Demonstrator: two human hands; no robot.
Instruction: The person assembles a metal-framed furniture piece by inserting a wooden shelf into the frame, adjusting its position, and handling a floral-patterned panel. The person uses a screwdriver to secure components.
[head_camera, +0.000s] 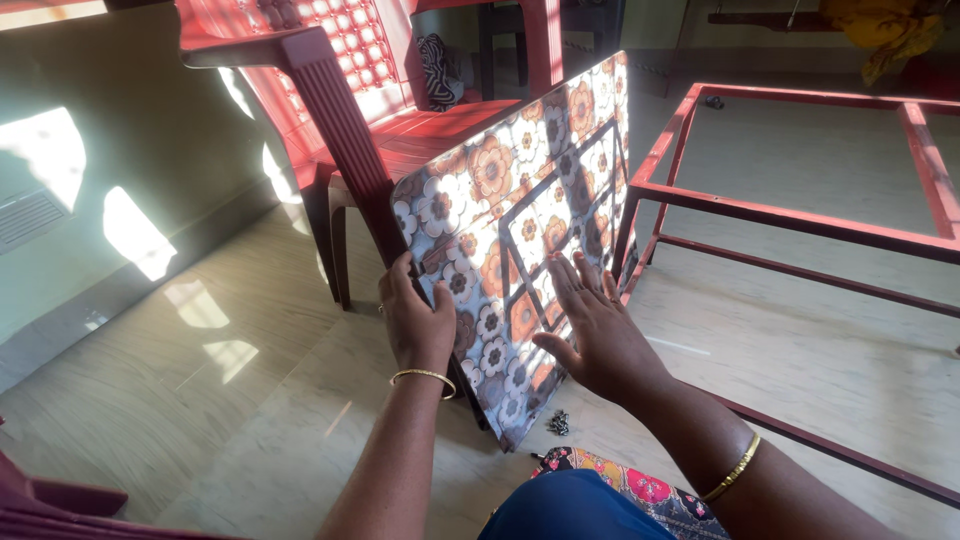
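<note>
A red metal frame (800, 215) stood on the floor (250, 400), with a red plastic chair (350, 110) behind it. Between them my flowered board (520, 220) stood tilted on its lower edge on the floor, leaning back toward the chair. My left hand (415, 320) was closed around its left edge. My right hand (595, 330) lay flat and open on its face, gripping nothing. Small screws (558, 423) lay by the board's bottom corner.

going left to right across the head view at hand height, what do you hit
left hand → floral board → right hand → red metal frame
</note>
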